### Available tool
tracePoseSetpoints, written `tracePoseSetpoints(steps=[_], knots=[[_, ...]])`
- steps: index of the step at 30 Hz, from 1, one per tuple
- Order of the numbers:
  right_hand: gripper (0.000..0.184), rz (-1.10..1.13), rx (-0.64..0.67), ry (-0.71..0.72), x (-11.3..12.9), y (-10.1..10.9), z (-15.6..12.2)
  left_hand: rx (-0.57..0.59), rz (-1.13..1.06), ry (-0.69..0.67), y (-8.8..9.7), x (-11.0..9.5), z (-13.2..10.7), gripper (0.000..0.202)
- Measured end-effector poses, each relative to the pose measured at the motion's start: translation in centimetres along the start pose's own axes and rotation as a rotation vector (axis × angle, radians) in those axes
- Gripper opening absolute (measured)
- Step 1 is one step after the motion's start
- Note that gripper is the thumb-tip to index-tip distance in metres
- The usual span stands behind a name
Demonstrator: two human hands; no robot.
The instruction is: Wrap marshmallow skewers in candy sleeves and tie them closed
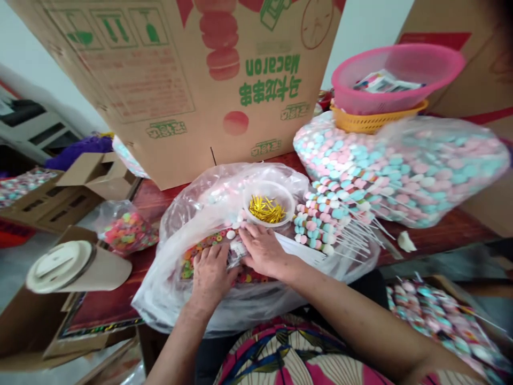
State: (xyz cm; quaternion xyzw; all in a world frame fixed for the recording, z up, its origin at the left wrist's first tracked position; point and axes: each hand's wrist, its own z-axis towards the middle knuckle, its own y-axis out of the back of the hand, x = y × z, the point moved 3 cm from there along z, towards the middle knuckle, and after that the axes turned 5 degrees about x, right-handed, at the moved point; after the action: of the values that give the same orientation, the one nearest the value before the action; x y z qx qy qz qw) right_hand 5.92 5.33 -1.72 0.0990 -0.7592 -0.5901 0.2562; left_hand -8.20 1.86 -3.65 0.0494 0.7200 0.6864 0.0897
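Observation:
Both my hands rest on a clear plastic bag (pixel 188 224) spread over the table in front of me. My left hand (pixel 210 272) lies knuckles up, its fingers curled over a small clear packet (pixel 236 251) of colourful ring candies (pixel 196 251). My right hand (pixel 262 248) presses on the same packet from the right, fingers bent and close together. Just beyond my right hand stands a white bowl (pixel 268 206) of gold twist ties (pixel 267 209). Pastel marshmallow skewers (pixel 324 222) lie to the right of it.
A big bag of pastel marshmallow skewers (pixel 404 166) fills the right side, with a pink basket (pixel 396 75) stacked on a yellow one behind. A large Macaron carton (pixel 180 80) stands at the back. A lidded white tub (pixel 74 267) and a candy bag (pixel 126 230) sit left.

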Motion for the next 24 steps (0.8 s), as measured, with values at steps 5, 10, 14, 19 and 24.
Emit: tracePoseSetpoints(steps=[5, 10, 14, 19, 24], knots=[[0.054, -0.008, 0.078, 0.023, -0.3, 1.0, 1.2, -0.065, 0.031, -0.030, -0.2, -0.1, -0.3, 0.043], [0.042, 0.001, 0.060, 0.021, 0.7, 1.4, 1.2, -0.023, 0.010, 0.024, -0.1, -0.2, -0.4, 0.046], [0.039, 0.051, 0.014, -0.028, 0.5, 0.9, 1.3, 0.012, -0.021, 0.039, 0.2, -0.3, -0.4, 0.047], [0.019, 0.110, 0.005, -0.026, 0.2, 0.1, 0.9, 0.036, -0.023, 0.090, 0.2, -0.4, -0.5, 0.055], [0.027, 0.113, -0.059, 0.064, 1.6, -2.0, -2.0, 0.105, -0.052, 0.133, 0.1, -0.2, -0.3, 0.066]])
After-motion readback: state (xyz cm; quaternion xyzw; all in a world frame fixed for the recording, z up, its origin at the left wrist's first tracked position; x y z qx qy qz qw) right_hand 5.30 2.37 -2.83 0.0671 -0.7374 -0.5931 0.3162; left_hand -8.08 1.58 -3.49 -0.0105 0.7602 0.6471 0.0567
